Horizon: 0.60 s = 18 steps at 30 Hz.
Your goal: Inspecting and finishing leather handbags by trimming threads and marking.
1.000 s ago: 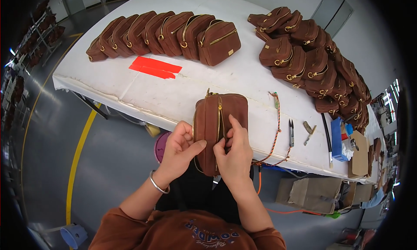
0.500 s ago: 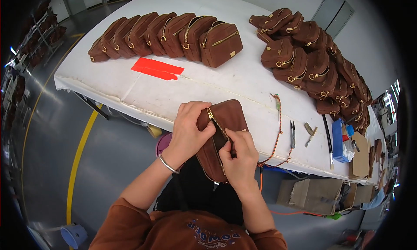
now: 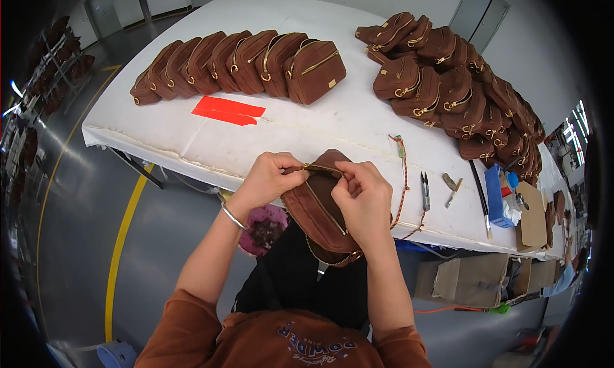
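While open, brown bag [image 3: 314, 216] in both hands [image 3: 267, 181] [image 3: 366, 200].

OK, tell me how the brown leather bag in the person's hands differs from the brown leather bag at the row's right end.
The held brown leather bag gapes open, dark inside showing; the row-end brown leather bag has its front zip looking closed. The held bag is tilted, gripped by the left hand and right hand; the row-end bag stands on the white-covered table. Both are brown leather with gold-coloured zips.
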Tool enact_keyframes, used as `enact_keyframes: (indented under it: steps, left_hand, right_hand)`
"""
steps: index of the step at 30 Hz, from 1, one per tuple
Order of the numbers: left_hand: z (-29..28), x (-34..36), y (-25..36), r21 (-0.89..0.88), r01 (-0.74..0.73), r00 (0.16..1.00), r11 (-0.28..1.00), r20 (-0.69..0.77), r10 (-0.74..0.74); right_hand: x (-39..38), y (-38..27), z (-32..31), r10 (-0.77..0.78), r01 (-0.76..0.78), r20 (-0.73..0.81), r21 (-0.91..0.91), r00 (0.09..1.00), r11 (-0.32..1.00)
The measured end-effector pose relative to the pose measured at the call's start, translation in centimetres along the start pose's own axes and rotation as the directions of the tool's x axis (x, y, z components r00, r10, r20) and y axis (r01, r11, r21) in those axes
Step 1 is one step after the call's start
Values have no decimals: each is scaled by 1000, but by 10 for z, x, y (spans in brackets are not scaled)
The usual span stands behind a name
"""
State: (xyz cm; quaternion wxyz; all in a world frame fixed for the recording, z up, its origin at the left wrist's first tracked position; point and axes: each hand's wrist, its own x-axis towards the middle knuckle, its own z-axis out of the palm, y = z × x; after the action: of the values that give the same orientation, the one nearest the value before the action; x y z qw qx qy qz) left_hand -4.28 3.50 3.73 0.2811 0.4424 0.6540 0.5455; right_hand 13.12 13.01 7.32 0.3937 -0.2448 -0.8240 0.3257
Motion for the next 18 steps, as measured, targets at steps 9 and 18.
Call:
enact_keyframes:
  steps: [9, 18]
  left_hand:
    - [9, -17, 13, -445, -40, 943, 894, -312, -113]
    - [14, -99, -15, 97, -130, 911, 987, -381, 158]
  right_hand:
    - [-8, 11, -3, 66, -66, 6, 21, 998, 998]
    - [-18, 15, 7, 4, 1, -86, 53, 996, 999]
